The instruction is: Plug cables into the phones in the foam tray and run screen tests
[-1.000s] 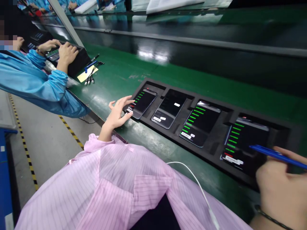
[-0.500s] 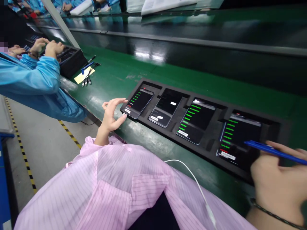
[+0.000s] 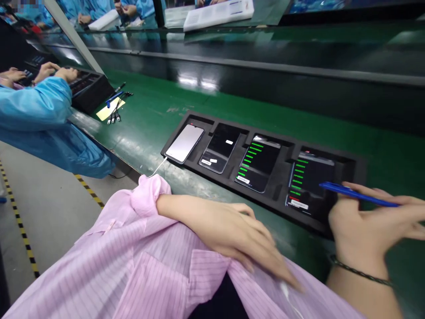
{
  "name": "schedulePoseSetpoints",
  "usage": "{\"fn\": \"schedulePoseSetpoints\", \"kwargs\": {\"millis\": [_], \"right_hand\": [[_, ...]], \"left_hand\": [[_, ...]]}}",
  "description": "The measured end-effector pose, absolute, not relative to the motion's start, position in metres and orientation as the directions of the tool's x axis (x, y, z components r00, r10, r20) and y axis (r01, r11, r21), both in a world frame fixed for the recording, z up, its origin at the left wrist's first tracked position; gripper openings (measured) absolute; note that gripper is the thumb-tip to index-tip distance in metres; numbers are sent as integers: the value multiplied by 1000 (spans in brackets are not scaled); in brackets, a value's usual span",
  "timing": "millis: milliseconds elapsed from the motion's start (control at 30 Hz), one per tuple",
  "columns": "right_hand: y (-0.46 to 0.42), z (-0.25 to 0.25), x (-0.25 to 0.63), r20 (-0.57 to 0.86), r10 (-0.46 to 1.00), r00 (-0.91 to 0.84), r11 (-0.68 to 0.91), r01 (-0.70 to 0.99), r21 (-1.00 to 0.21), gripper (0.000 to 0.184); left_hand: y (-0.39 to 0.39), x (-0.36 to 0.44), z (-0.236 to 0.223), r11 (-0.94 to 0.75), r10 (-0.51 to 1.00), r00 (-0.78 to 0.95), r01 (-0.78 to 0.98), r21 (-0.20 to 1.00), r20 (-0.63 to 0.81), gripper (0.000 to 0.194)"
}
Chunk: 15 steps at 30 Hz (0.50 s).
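Note:
My left hand (image 3: 239, 235) reaches across my lap, its fingers stretched out and slightly blurred. A white cable (image 3: 285, 292) lies close to its fingertips; I cannot tell whether they touch. My right hand (image 3: 365, 221) grips a blue pen (image 3: 358, 195), pointing left over the rightmost phone (image 3: 312, 177). Below them is a black foam tray (image 3: 275, 192) holding several phones. The leftmost phone (image 3: 184, 142) has a bright white screen and a white cable at its lower end. Beside it, a dark phone (image 3: 222, 148) bears white labels. Another phone (image 3: 260, 161) shows green lines, as does the rightmost one.
Left of the tray lie a yellow paper (image 3: 104, 113), black cables (image 3: 114, 117) and a blue pen (image 3: 114, 98) on the green table (image 3: 142, 106). Farther left, a co-worker in a blue sleeve (image 3: 33, 106) works at a black tray (image 3: 94, 91). White packets (image 3: 219, 14) lie across the table.
My left hand has left the leftmost phone and moved right across my lap to the white cable. That phone's screen turned from dark to white. My right hand still holds the pen.

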State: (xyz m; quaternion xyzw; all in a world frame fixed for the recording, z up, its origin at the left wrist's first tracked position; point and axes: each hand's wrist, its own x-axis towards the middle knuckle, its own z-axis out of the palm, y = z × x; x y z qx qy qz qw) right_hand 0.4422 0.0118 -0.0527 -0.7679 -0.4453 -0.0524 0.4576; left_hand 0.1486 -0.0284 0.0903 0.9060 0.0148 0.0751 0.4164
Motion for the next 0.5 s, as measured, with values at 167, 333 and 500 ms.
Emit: {"fn": "schedulePoseSetpoints", "kwargs": {"millis": [167,333,500], "right_hand": [[5,-34,431,409,667,623,-223,691,-687,52],[3,-26,425,381,705,598,-212,690,-692,50],[5,-27,424,348,708,614,-198,646,-737,52]], "left_hand": [[-26,153,87,-801,94,991,18,599,96,37],[-4,79,62,-514,858,453,778,363,244,31],[-2,18,39,-211,965,141,921,328,223,34]]}}
